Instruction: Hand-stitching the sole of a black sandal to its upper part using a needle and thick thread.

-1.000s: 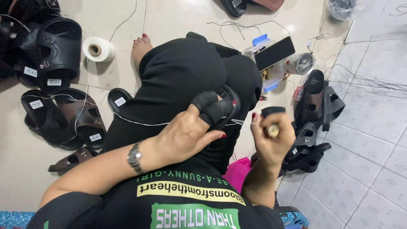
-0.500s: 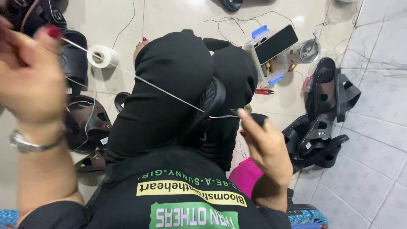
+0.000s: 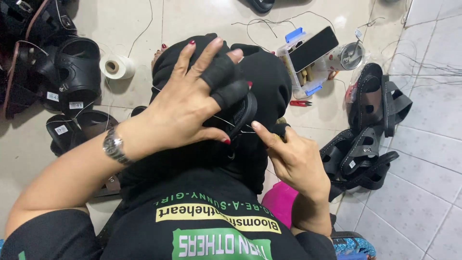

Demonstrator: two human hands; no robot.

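Left hand point(image 3: 185, 103) back down from its high pull of half a second ago, fingers point(image 3: 219, 72) in black guards now spread and pressed over the black sandal point(image 3: 240, 113) on the lap, gripping it. Thread point(image 3: 219, 119) no longer stretched wide, drawn short across the sole edge. Right hand point(image 3: 293, 156) pinched close beside the strap, seemingly on a needle; hard to tell. Stitch apparently pulled tight. Spool point(image 3: 115, 66) and finished sandals point(image 3: 370, 130) on the floor point(image 3: 120, 24).

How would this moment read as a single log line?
left hand: grips black sandal on lap | right hand: pinches thread | floor: thread spool, sandals
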